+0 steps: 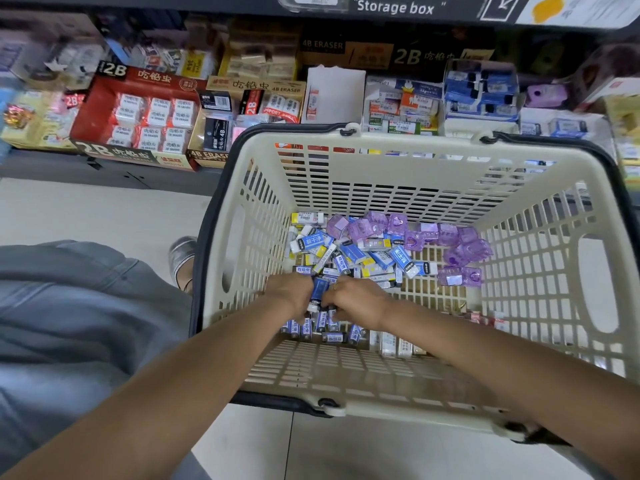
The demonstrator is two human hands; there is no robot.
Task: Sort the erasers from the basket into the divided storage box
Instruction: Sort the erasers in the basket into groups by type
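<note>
near: our left hand point(289, 294) and right hand point(353, 303) curl together around blue-sleeved erasers point(319, 289) low in the basket point(381, 372) | mid: most erasers unsorted, we judge | far: shelf boxes point(481, 95) await

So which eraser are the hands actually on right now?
Look inside the cream basket, near its front left corner, where the left hand and the right hand meet. Between them stands a dark blue sleeved eraser with a white end, raised above the loose ones lying flat around it.
</note>
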